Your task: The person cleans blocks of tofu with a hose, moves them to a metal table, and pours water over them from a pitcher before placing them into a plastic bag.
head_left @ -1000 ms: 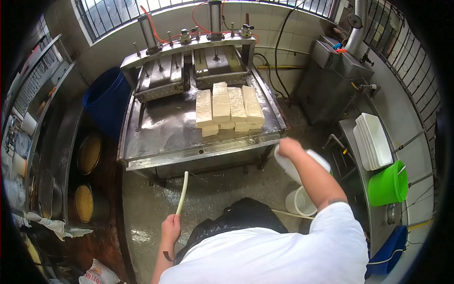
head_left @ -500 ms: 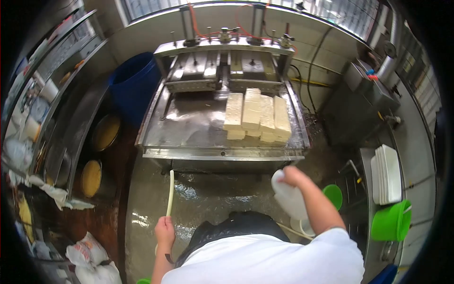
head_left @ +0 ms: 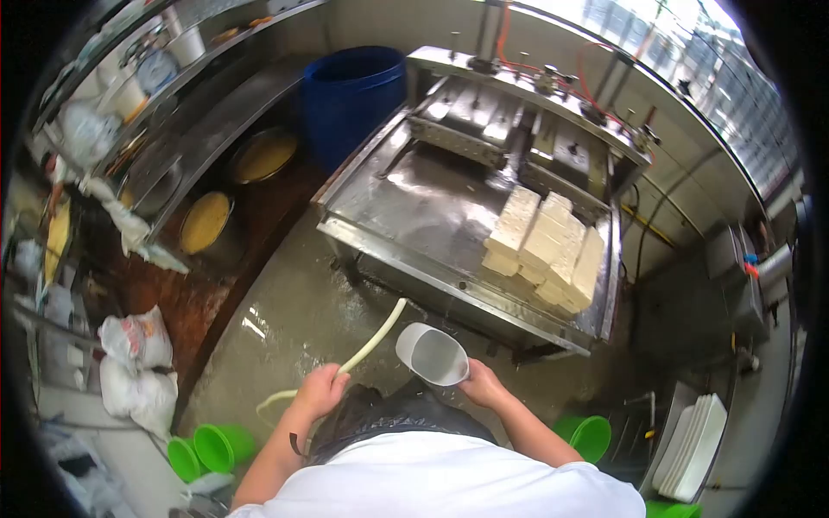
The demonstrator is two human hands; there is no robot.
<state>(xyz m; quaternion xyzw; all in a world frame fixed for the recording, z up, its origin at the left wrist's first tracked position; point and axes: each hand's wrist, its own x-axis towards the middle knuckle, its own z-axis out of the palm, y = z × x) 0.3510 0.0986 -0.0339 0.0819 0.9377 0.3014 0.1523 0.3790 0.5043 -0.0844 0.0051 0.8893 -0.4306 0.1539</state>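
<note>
My left hand is closed around a pale, flexible hose, whose free end points up and to the right, toward the press table. In my right hand is the handle of a white plastic scoop, its mouth tilted up so that the inside shows. The hose end and the scoop are close together over the wet floor, but apart. Beyond both hands, pale tofu blocks lie stacked on the right part of the steel press table.
A blue barrel stands left of the table. Pots with yellowish contents sit at the left, near white sacks. Green buckets are at lower left, and another green bucket is at right, near stacked white trays.
The view has turned to the left. My right hand has brought the scoop inward, near the hose, and turned its mouth upward. The hose now leans to the right in my left hand.
</note>
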